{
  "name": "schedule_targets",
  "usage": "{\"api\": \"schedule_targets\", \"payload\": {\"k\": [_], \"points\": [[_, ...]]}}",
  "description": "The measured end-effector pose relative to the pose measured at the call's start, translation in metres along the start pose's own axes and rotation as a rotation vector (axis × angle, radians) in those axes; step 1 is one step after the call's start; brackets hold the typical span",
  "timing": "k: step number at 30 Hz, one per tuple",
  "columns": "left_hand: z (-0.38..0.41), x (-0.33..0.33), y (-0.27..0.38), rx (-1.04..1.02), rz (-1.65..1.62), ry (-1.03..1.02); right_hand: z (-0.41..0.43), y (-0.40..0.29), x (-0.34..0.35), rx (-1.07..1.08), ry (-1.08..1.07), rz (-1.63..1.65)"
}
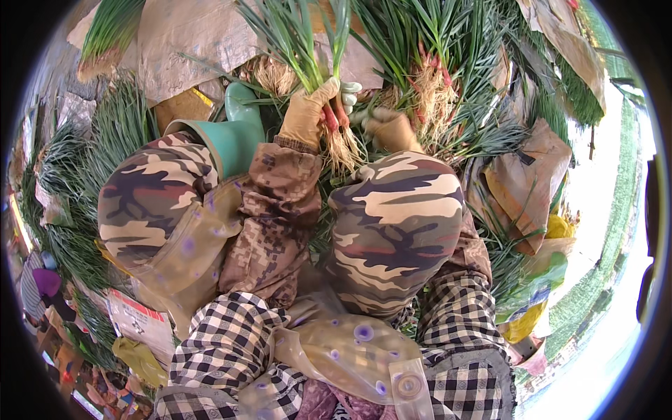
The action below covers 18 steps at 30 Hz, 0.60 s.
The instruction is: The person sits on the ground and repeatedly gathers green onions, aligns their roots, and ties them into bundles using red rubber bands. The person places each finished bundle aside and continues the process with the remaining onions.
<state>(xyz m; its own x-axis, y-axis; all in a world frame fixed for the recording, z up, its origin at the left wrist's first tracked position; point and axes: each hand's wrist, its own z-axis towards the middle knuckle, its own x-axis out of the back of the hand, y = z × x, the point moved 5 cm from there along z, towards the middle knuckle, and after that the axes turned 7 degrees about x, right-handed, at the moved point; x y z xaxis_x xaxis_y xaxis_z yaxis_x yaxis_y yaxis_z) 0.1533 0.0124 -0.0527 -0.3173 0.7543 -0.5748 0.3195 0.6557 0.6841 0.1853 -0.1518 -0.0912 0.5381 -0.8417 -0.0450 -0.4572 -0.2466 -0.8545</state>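
Note:
In a tan glove, my left hand (307,113) is closed around a small bunch of spring onions (331,118). Their red bulbs and pale roots hang below my fingers, and the green leaves rise above. My right hand (386,126), also gloved, is close to the right of those bulbs. Motion blurs it, so its finger positions are unclear, and whether it touches them cannot be told. Just beyond it lies a larger pile of spring onions (433,84) with red bulbs and tangled roots.
A green rubber boot (236,139) is beside my left forearm. Heaps of green onion leaves (113,136) are at the left. Tan sacking (197,44) covers part of the far ground. A crumpled sack (525,178) and a yellow-green plastic bag (535,286) lie at the right.

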Motion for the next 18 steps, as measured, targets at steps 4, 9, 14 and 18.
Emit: {"api": "schedule_targets", "payload": {"k": [4,9,14,18], "points": [[0.010,-0.001,-0.026,0.173,-0.207,-0.173,0.005,-0.051,0.019,0.248,0.011,0.014],[0.011,0.000,-0.037,0.232,-0.299,-0.201,0.016,-0.066,-0.003,0.336,-0.119,-0.277],[0.012,0.020,-0.033,0.310,0.170,0.049,0.018,-0.043,-0.004,0.581,-0.044,-0.661],[0.006,0.040,0.040,-0.043,0.131,0.240,-0.009,0.017,-0.006,0.135,-0.390,-0.997]]}}
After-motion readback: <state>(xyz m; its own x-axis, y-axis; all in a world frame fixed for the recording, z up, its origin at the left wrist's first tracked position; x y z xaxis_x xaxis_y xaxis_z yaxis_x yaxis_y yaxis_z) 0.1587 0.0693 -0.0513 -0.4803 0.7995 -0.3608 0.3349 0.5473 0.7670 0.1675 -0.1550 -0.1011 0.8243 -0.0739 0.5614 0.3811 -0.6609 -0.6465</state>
